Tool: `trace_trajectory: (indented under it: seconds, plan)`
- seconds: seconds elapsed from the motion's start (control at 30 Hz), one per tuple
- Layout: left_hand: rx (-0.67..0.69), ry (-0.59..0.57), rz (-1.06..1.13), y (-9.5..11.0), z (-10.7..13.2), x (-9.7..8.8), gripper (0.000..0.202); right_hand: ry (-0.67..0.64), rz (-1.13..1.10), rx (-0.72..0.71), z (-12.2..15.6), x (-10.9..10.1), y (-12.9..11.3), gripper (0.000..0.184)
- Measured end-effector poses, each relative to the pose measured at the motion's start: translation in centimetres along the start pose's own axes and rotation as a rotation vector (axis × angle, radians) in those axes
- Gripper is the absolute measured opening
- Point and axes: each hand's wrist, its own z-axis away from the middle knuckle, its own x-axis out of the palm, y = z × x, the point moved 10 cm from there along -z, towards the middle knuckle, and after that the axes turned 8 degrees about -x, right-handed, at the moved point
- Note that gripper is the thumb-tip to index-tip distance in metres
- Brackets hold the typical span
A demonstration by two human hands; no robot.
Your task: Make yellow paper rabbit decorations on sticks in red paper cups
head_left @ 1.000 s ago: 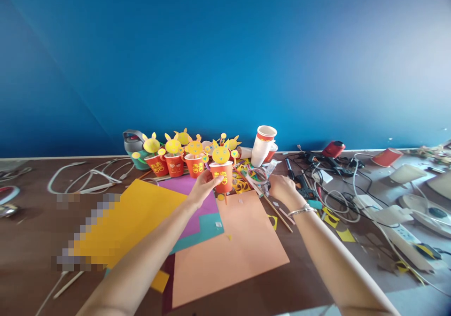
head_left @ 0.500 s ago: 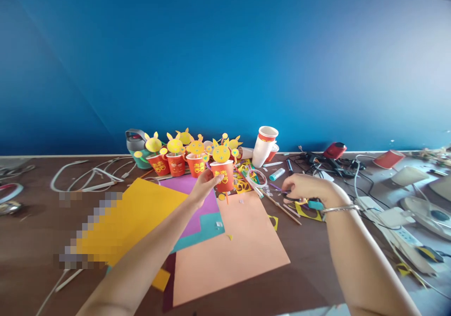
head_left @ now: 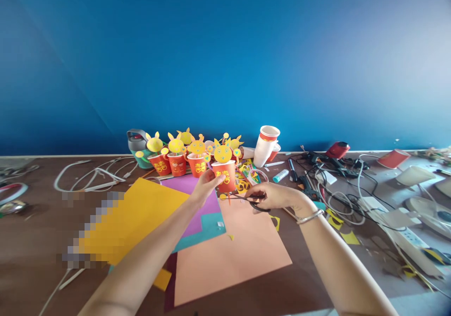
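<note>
My left hand [head_left: 205, 188] is closed around a red paper cup [head_left: 226, 169] with gold lettering. A yellow paper cat face [head_left: 223, 153] stands at its top, and an orange stick with a yellow disc [head_left: 223, 196] pokes out below its base. My right hand [head_left: 276, 195] grips black-handled scissors [head_left: 260, 206], their blades pointing left at the stick under the cup. Whether the blades touch the stick is too small to tell. Just behind stand several similar red cups [head_left: 177, 164] with yellow animal faces.
Peach [head_left: 234, 264], purple and orange paper sheets [head_left: 141, 212] cover the middle table. A tall white cup stack [head_left: 265, 149] stands near the blue wall. At right lie a glue gun [head_left: 307, 184], tangled cables, a power strip [head_left: 410, 236] and yellow scraps [head_left: 348, 237].
My right hand has moved left from the clutter to beneath the cup, bringing the scissors with it. The left hand keeps the cup in nearly the same place.
</note>
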Motion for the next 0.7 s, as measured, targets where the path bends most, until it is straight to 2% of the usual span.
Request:
trace_trajectory:
  seconds: [0.43, 0.7]
  plan:
    - [0.016, -0.020, -0.050, 0.6, 0.4, 0.6, 0.046, -0.002, -0.152, 0.040, -1.2, 1.5, 0.1, 0.043]
    - [-0.007, -0.059, -0.042, 0.5, 0.5, 1.2, 0.045, 0.028, -0.070, 0.005, -1.6, 1.0, 0.7, 0.041]
